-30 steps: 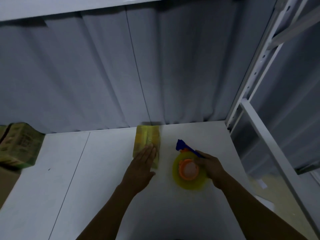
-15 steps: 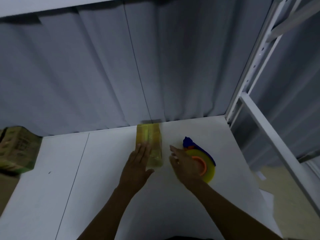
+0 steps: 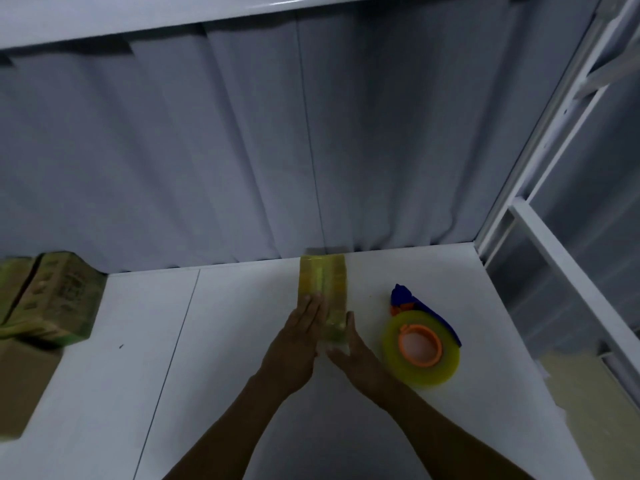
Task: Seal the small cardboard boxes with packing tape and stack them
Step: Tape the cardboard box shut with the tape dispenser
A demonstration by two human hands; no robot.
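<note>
A small box (image 3: pixel 323 285) is being held between two flat hands on the white table (image 3: pixel 138 375). The box is long and thin. It is being covered all over by shiny yellow tape, so the cardboard under it is hardly being seen. A darker line is running down the middle of its top. Its near end is lying between the fingers of both hands. Its far end is reaching out past the fingertips, almost to the grey curtain (image 3: pixel 242 150).

The left hand (image 3: pixel 294 344) is being laid on the left part of the box, with its fingers (image 3: pixel 310 308) kept straight and close together. The right hand (image 3: pixel 356 358) is being pressed against the right side of the near end, and its fingers (image 3: pixel 349 323) are being kept straight too.

Just to the right of the right fingers, a roll of yellow tape (image 3: pixel 446 367) is lying flat on the table, apart from the hand. An orange ring is sitting in its middle, and a blue holder (image 3: pixel 401 296) is sticking out behind it. Far to the left of the left fingers, a pile of green-brown boxes (image 3: pixel 48 299) is resting by the table's edge.
</note>
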